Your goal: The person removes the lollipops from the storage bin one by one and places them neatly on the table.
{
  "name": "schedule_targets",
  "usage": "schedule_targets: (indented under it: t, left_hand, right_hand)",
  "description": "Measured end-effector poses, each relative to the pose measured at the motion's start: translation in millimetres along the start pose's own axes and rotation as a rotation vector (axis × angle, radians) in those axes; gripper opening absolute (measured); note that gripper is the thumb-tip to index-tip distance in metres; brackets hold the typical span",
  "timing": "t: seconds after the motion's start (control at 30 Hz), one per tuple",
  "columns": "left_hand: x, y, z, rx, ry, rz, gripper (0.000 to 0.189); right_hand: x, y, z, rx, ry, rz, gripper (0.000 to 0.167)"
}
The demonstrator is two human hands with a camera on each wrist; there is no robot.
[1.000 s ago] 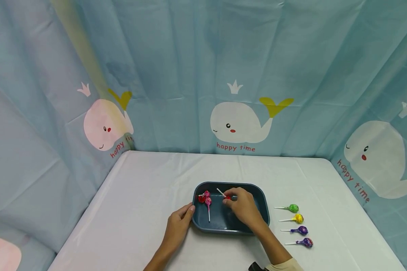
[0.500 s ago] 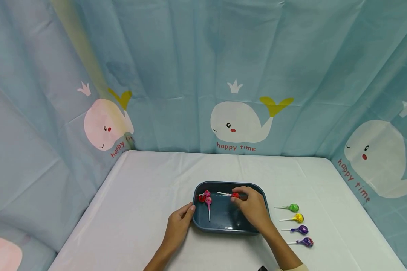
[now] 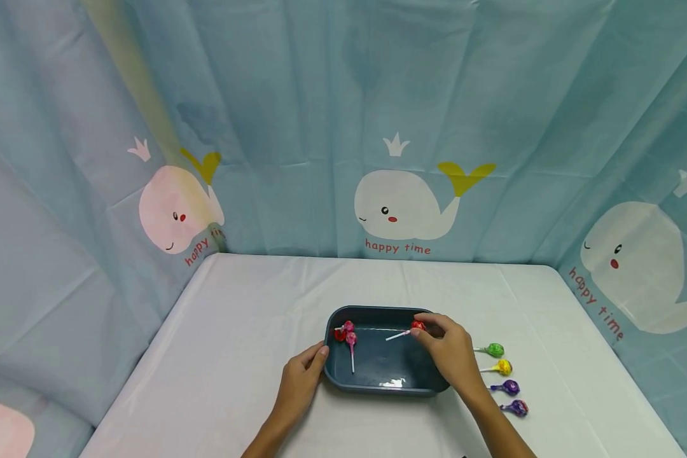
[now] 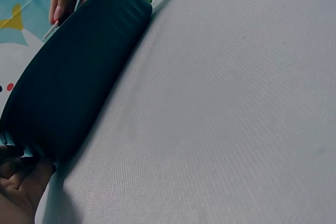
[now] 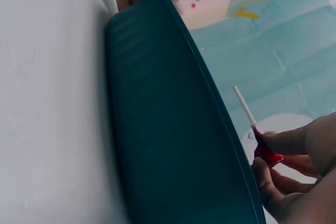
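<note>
My right hand [image 3: 450, 345] pinches a red-wrapped lollipop [image 5: 268, 153] by its candy end, over the right part of a dark blue-grey tray [image 3: 386, 389]. The white stick points left and slightly down in the head view. With thumb and fingers at the rim, my left hand [image 3: 299, 380] grips the tray's left end. Inside the tray, on the left, lie a pink lollipop [image 3: 352, 339] with its stick toward me and, touching it, a red lollipop [image 3: 340, 334] and another pink lollipop [image 3: 349, 326].
Right of the tray, a green lollipop [image 3: 495, 350], a yellow lollipop [image 3: 504, 367], a purple lollipop [image 3: 511, 387] and a purple-and-red lollipop [image 3: 518, 408] lie in a column on the white tablecloth [image 3: 252, 305]. A blue whale-print curtain [image 3: 298, 127] encloses the table's back and sides.
My right hand has moved right across the tray with the red lollipop, whose stick has swung from pointing up-left to pointing down-left. The left hand and tray have stayed in place.
</note>
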State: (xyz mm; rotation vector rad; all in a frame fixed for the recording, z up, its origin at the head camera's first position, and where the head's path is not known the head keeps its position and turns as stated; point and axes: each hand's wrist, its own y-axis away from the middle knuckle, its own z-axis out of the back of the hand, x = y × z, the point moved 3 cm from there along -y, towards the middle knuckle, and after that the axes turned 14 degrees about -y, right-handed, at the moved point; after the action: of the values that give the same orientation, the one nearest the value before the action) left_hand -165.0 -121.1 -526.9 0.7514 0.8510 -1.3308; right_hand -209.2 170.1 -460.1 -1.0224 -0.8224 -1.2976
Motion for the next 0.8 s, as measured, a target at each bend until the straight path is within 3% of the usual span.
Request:
schedule_targets:
  t: [0.4, 0.67, 0.8]
  left_hand:
    - [-0.1, -1.4, 0.5, -0.017, -0.017, -0.004, 0.051]
    - [-0.6, -0.8, 0.8, -0.014, -0.01, -0.004, 0.05]
    - [0.1, -1.1, 0.3, -0.009, 0.002, -0.004, 0.05]
  right_hand:
    - [-9.9, 5.3, 30.4, -0.076, -0.075, -0.08, 0.039]
    - [-20.2, 7.7, 48.7, -0.14, -0.059, -0.023, 0.035]
    - [-26.6, 8.3, 58.3, -0.161, -0.049, -0.032, 0.035]
